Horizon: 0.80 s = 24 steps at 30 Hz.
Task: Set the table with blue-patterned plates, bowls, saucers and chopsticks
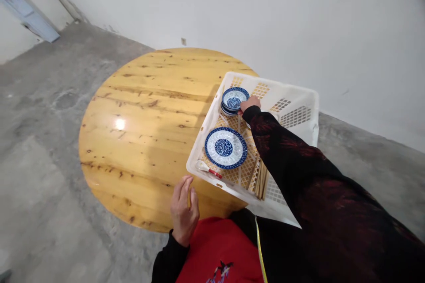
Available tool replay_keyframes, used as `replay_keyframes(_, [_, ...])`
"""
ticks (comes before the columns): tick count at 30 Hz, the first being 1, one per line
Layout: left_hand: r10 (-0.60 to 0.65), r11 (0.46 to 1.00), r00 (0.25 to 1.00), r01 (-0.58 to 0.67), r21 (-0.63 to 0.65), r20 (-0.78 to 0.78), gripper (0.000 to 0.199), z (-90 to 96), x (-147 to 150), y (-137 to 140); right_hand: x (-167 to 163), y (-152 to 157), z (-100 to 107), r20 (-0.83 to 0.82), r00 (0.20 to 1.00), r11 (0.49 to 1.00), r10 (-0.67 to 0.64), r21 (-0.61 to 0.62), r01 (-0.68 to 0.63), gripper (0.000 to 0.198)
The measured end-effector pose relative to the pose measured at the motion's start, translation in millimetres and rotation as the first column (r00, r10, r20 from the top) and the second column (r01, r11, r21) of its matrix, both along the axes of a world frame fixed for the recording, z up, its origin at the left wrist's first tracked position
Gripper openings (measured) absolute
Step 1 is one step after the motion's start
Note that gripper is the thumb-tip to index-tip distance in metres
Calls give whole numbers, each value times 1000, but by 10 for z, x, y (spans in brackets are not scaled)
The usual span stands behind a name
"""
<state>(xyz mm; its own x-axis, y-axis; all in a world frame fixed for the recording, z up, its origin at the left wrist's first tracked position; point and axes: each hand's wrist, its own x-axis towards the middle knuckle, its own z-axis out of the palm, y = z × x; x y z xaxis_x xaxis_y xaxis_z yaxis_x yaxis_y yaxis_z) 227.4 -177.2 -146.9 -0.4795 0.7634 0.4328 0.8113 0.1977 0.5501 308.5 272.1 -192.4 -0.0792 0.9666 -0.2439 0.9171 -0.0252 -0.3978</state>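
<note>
We see a white plastic basket [300,93] at the right of the centre of the frame, its left part over the round wooden worktop [146,115]. Inside it, a little above the centre of the frame, stands a stack of blue-and-white bowls [234,101]. The right hand [249,105] is narrow, with its fingers at the right rim of this stack (whether they grip it firmly, we cannot tell). Below the bowls we find a larger plate [226,147], then a white spoon with red handle [209,169], and to the right of these some chopsticks [261,182]. The left hand [185,210], at the lower middle, holds nothing; its fingers are loosely bent, near the basket's corner.
</note>
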Motion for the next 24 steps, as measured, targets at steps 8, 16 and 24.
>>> replay_keyframes(8, [-16, 1000, 999, 16, 4, 33, 32, 19, -9, 49, -1, 76, 30, 107, 994, 999, 26, -24, -23, 32])
replay_keyframes(16, [-29, 1000, 999, 29, -7, 22, 32, 18, -12, 71, 87, 122, -87, 103, 993, 997, 57, -52, -52, 36])
replay_keyframes(24, [-46, 999, 999, 46, -7, 22, 32, 50, -19, 85, 134, 117, -207, 137, 979, 989, 148, -10, -148, 56])
